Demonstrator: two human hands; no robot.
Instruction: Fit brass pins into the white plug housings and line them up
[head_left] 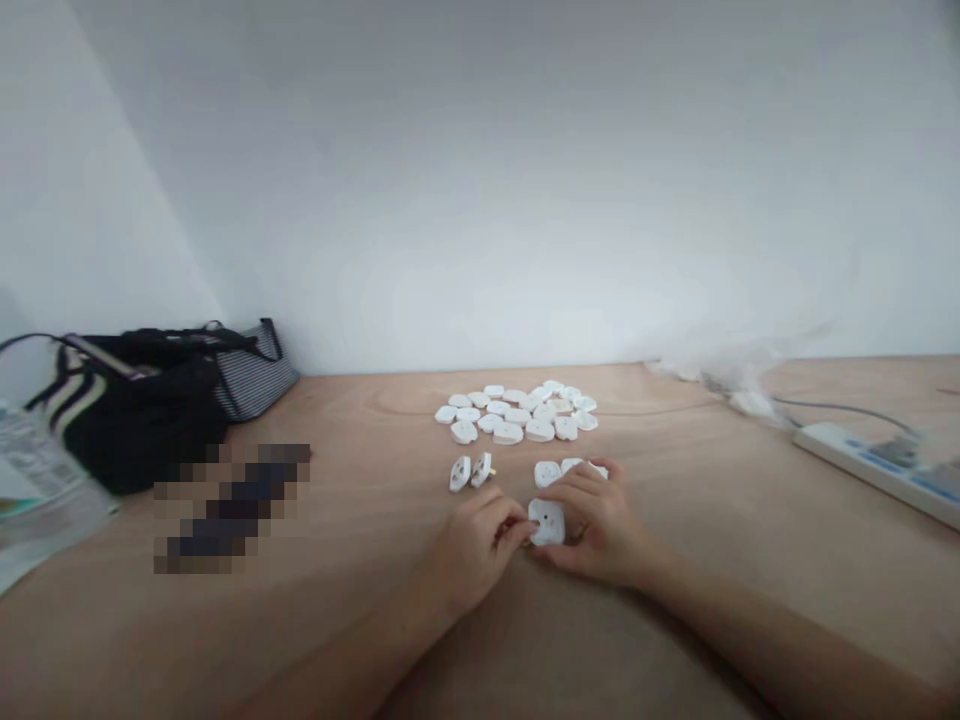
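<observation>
My left hand (480, 540) and my right hand (596, 525) meet over a small white plug-like part (547, 521) on the wooden table (375, 600). The right hand's fingers curl round the part; the left hand pinches at its left edge. Two similar white parts (470, 471) stand on edge just beyond the left hand. Another white piece (547, 472) lies beside the right hand's fingertips. A heap of several white parts (517, 411) lies farther back, near the wall.
A black and striped bag (150, 395) sits at the back left, with a blurred-out dark object (232, 510) in front of it. A plastic bottle (37, 480) is at the far left. A white power strip (877, 465) with cable and clear plastic wrap (739, 385) lie at the right.
</observation>
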